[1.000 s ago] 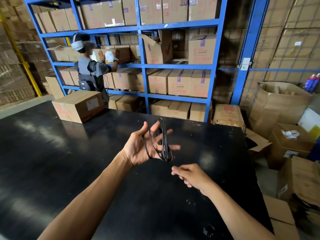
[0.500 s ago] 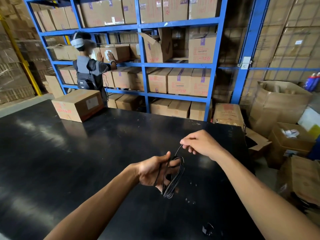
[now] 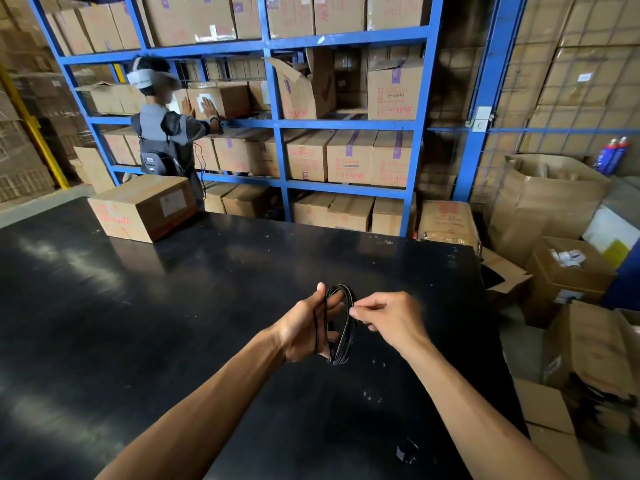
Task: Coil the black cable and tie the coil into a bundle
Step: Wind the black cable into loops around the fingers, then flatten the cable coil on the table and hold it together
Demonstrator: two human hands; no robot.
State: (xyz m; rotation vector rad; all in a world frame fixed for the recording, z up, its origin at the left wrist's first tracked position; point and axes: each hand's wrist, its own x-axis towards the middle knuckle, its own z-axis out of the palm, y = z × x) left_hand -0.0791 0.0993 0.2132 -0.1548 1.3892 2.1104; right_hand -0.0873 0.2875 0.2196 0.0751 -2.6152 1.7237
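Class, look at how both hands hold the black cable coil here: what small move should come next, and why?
Probably the right hand should carry the strand it pinches across the middle of the black cable coil. The loops already hang gathered over the left hand, above the black table, and no wrap binding them is visible yet.

We see even, fairly bright ambient light, no hard shadows. Glossy black table (image 3: 145,323) shows soft whitish glare streaks at left and faint reflections of the boxes behind. Strong wide-angle bend at edges: blue rack (image 3: 346,126) uprights lean. Right hand (image 3: 389,315) slightly motion-blurred; bottom-right corner smeared.
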